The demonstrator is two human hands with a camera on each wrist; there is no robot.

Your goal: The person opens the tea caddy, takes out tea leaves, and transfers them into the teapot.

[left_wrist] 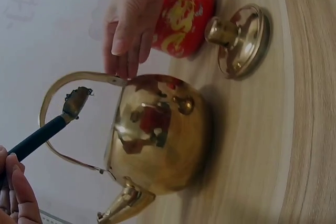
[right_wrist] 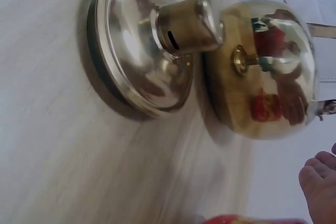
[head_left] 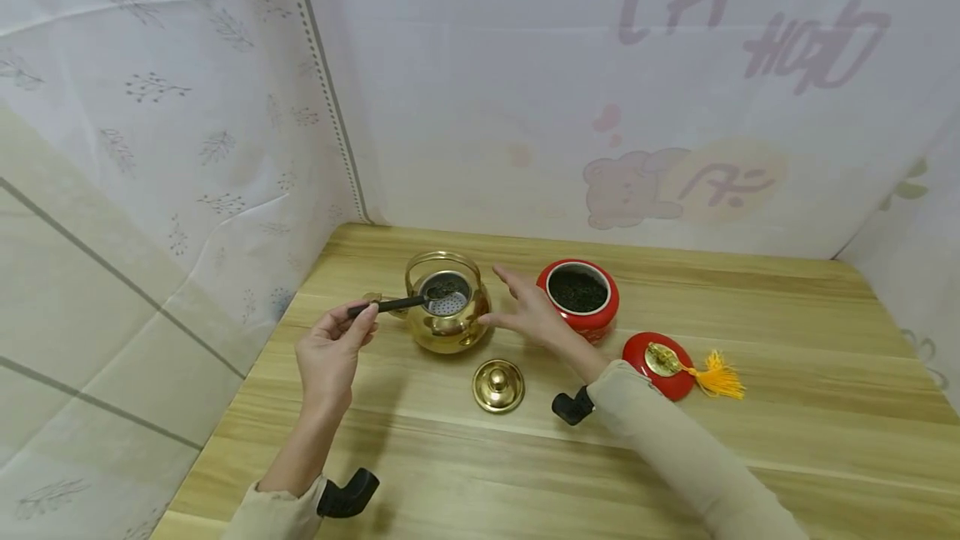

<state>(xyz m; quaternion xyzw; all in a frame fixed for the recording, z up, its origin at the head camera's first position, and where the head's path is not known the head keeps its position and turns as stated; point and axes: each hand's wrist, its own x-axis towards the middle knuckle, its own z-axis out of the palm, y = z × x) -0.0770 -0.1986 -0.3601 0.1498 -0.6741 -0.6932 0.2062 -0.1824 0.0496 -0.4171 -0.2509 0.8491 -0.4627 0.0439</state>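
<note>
My left hand (head_left: 330,357) pinches the black handle of a small spoon (left_wrist: 39,137). Its bowl carries dark leaves, probably tea, and is over the mouth of a brass teapot (head_left: 447,333). Inside the pot, a perforated strainer (head_left: 448,303) shows below the spoon. Fingers spread, my right hand (head_left: 534,315) is at the teapot's right side, near the base of its hoop handle; whether it touches the pot I cannot tell. Behind that hand stands a red jar (head_left: 603,319) filled with dark leaves. The pot's brass lid (head_left: 498,387) lies on the table in front.
A red jar lid (head_left: 636,350) with a gold knob and a yellow tassel (head_left: 718,377) lies at the right, close to my right forearm. The wooden table (head_left: 810,407) meets curtain-like printed cloth at the back and left. Black mounts are on both wrists.
</note>
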